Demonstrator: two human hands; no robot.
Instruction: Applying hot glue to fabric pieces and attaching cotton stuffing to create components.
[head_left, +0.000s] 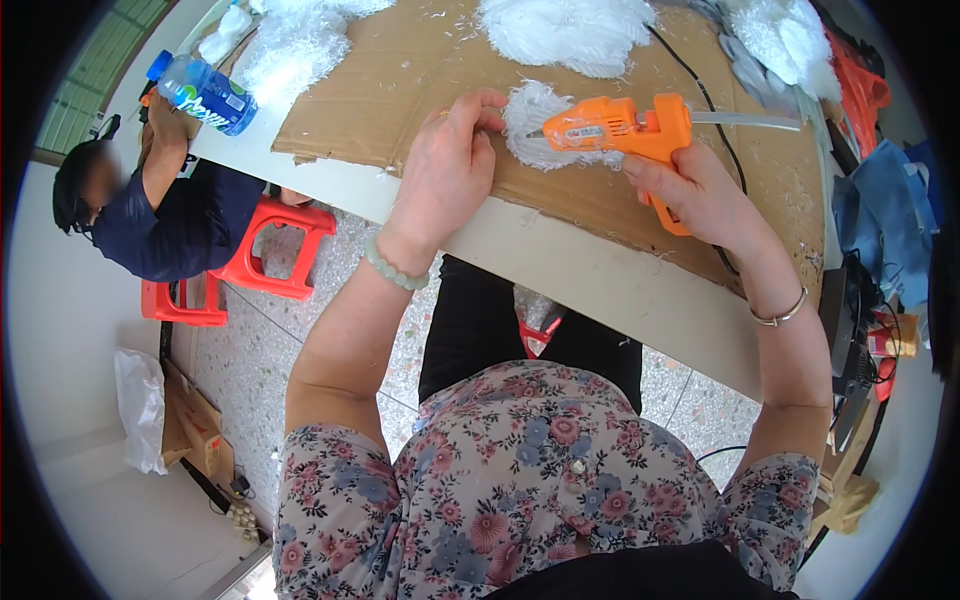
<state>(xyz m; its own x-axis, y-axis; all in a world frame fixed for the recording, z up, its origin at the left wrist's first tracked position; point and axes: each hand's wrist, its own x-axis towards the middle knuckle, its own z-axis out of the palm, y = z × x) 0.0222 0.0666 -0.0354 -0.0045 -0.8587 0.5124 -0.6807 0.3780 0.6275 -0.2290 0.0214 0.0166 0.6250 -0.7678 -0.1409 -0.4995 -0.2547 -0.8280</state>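
Observation:
My right hand (690, 190) is wrapped round the handle of an orange hot glue gun (610, 128), with a glue stick (745, 119) sticking out of its back end. The gun's nozzle points left, over a small tuft of white fluffy material (537, 105) lying on the cardboard. At the left edge of this tuft, the curled fingers of my left hand (450, 160) are closed on it, the thumb bent in below the index finger. The exact pinch is partly hidden.
A cardboard sheet (390, 70) covers much of the white table (600, 290). Fluffy white heaps (565, 35) lie along its far side. A black cord (705, 85) runs past my right hand. A blue-capped bottle (205, 95) stands near a seated co-worker (165, 225). Red stools (275, 250) are at left.

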